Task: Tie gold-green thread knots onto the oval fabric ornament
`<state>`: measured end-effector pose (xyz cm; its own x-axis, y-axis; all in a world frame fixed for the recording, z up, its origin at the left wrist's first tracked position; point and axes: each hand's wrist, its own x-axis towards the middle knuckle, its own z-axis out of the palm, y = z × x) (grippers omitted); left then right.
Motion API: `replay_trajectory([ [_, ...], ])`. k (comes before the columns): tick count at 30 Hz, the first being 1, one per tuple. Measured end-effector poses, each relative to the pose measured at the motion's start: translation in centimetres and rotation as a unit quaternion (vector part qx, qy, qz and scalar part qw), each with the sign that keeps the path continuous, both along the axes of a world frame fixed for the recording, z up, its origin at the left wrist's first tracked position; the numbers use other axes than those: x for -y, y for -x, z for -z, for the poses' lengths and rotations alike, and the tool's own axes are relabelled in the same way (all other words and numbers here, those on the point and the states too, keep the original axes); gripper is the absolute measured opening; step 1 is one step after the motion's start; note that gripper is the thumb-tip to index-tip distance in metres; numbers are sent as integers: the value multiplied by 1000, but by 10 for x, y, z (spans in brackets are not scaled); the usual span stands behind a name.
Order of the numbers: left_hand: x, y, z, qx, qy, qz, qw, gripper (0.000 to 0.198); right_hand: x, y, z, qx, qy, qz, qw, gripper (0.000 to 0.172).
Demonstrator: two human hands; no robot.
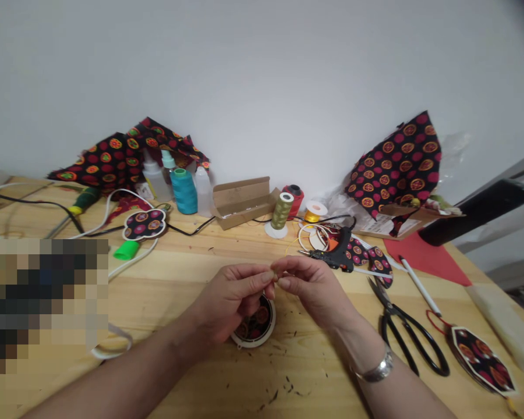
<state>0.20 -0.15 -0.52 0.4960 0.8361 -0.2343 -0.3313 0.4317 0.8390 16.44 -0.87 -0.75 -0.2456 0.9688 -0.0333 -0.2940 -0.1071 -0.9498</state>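
My left hand (247,285) and my right hand (303,282) meet above the middle of the table, both pinching with thumb and fingers. A tiny yellowish-brown thing (275,273) shows between the fingertips, too small to name. Below my left hand lies a round white-rimmed piece (262,320) with dark patterned fabric inside, partly covered by that hand. A silver bracelet (378,368) circles my right wrist. Just beyond my right hand lies a black hot glue gun (338,253). Black-handled scissors (402,326) rest with blades ajar to its right.
Thread spools (281,215), a cardboard box (244,206) and bottles (204,195) line the wall. A flower-shaped fabric piece (145,224) and green cap (126,251) lie left. On the right are a white pen (421,288), an octagonal fabric piece (484,361) and red sheet (434,267).
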Motion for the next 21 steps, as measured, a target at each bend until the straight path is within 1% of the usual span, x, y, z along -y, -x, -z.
replay_trajectory([
  [7,0,1,-1,-26,-15,11,999,22,0,3,-3,0,16,30,999,14],
  [13,2,0,-2,-67,-28,18,997,26,0,3,-1,-6,32,18,999,9],
  [16,3,0,-1,-81,-33,22,996,27,0,3,-3,-4,32,4,999,10],
  [21,2,0,2,-84,-37,21,996,27,2,4,-6,38,16,-6,999,13],
])
